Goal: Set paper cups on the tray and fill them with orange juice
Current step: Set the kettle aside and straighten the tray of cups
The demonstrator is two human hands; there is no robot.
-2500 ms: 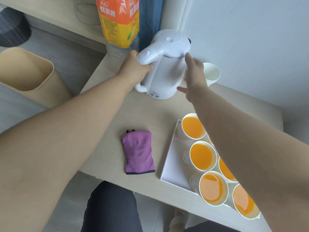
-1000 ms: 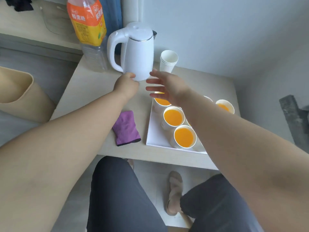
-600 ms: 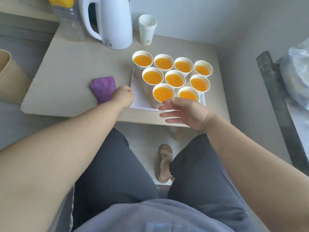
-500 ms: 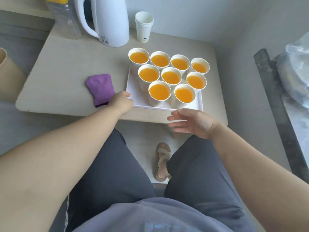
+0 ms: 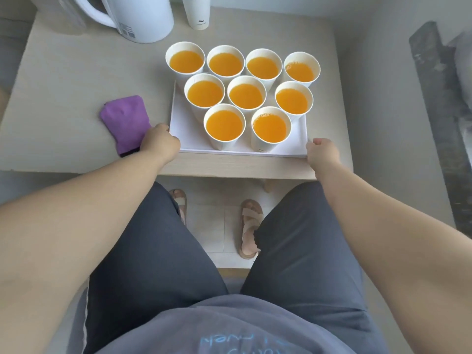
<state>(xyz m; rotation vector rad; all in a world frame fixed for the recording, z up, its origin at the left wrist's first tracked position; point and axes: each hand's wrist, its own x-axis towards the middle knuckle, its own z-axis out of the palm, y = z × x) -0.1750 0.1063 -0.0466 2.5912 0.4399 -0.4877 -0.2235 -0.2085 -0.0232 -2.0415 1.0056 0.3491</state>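
Pale wooden table point(image 5: 63, 80) against a light wall point(image 5: 281, 2); tiled floor point(image 5: 212, 233) beneath.

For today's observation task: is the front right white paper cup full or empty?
Full: the white paper cup holds orange juice near its rim.

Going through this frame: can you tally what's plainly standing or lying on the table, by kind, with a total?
filled paper cups: 9, all on the tray
tray: 1
purple cloth: 1
white kettle: 1
stack of empty cups: 1 (cups in the stack cannot be counted)
Total: 13
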